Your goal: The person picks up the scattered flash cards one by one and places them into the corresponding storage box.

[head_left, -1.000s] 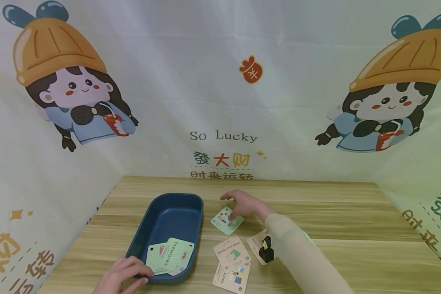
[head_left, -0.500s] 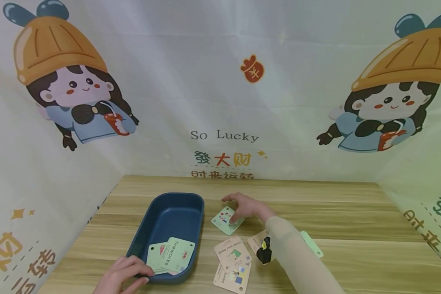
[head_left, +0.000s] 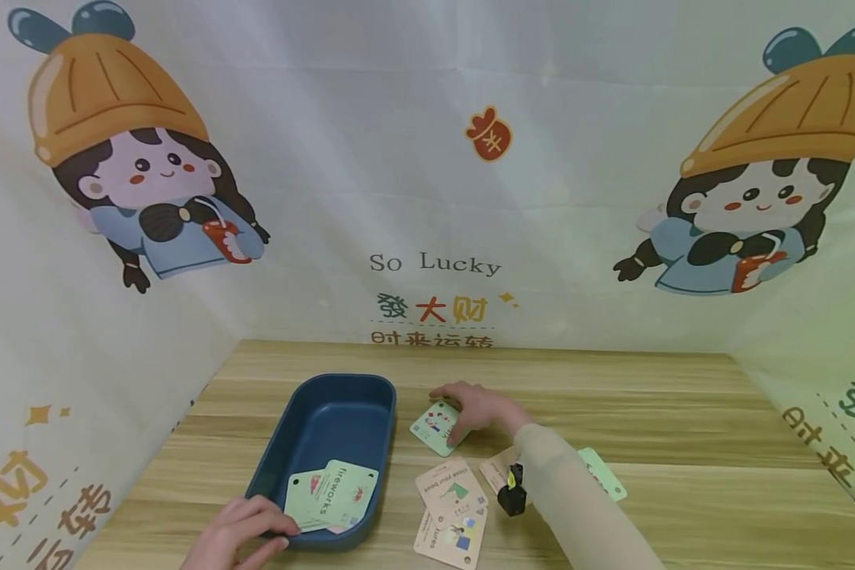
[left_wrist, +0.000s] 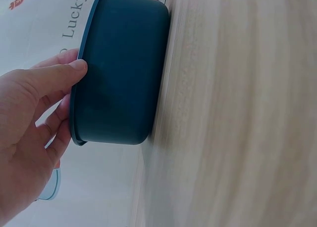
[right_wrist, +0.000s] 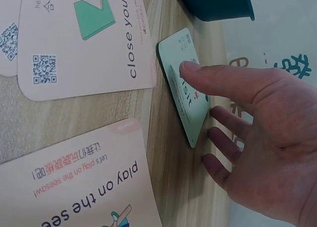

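Observation:
In the head view my left hand holds the near end of a dark blue oblong box. The left wrist view shows its thumb on the outside of the box wall and the fingers over the rim. Two pale green cards, the upper one reading "fireworks", lean inside the box's near end. Right of the box, my right hand is over a pale green card on the table. In the right wrist view its thumb is over the card's printed face, while loosely bent fingers reach beyond the far edge.
A pink "close your book" card overlaps another pink card in front. A pink "play on the seesaw" card lies beside them. Another green card shows past the right sleeve. A printed cloth stands behind the wooden table.
My right hand has settled slightly, its thumb shifting over the card, and the sleeve has swung left, uncovering the green card at right. The left hand, box and cards stay put.

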`<state>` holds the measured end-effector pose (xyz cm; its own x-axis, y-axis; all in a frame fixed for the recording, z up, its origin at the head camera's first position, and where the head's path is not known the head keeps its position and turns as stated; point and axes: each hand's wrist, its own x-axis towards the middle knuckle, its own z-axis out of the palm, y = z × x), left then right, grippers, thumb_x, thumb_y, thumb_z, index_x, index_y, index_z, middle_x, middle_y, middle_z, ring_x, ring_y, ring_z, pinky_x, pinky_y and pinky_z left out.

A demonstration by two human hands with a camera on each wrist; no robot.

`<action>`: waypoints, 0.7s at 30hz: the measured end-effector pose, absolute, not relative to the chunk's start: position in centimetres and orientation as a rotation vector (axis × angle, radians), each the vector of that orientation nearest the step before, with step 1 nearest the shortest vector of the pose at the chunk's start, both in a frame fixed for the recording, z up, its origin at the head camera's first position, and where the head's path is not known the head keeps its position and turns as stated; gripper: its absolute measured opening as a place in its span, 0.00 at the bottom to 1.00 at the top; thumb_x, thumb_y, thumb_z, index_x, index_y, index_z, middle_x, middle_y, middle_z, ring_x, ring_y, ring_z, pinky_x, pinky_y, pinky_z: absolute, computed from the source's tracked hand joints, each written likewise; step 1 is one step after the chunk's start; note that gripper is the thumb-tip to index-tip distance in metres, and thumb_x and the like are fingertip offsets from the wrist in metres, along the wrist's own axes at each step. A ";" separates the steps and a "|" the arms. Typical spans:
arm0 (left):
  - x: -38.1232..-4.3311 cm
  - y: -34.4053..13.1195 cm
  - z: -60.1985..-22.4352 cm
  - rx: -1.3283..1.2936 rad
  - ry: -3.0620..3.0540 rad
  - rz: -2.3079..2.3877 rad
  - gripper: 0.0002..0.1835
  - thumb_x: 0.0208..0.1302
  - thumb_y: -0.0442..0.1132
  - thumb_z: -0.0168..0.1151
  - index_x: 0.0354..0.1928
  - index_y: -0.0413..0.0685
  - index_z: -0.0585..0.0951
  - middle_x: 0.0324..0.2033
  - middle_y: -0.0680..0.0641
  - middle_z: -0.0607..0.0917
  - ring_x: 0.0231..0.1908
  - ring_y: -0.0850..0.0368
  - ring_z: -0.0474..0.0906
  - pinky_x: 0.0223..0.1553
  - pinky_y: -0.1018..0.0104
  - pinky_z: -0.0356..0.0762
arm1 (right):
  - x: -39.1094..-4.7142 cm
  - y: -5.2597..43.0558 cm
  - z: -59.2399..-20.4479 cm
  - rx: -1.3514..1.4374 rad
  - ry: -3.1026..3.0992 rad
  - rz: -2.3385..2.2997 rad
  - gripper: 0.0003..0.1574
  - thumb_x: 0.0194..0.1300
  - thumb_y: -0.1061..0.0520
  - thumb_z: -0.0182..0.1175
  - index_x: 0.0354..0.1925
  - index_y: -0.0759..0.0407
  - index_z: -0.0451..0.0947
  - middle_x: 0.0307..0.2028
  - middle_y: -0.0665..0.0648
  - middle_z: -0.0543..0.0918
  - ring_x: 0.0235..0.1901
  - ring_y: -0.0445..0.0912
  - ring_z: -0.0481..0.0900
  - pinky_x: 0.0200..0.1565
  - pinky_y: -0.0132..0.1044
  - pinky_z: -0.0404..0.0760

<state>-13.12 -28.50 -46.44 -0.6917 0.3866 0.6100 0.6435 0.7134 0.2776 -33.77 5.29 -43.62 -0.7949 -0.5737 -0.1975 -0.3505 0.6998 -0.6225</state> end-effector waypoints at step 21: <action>-13.0 -28.5 -46.4 -0.787 -2.392 -0.656 0.25 0.39 0.27 0.77 0.34 0.67 0.83 0.33 0.69 0.80 0.32 0.72 0.68 0.34 0.82 0.62 | -34.4 5.9 -45.0 -0.687 2.487 -0.925 0.55 0.48 0.60 0.75 0.72 0.51 0.64 0.73 0.58 0.62 0.73 0.58 0.57 0.73 0.58 0.54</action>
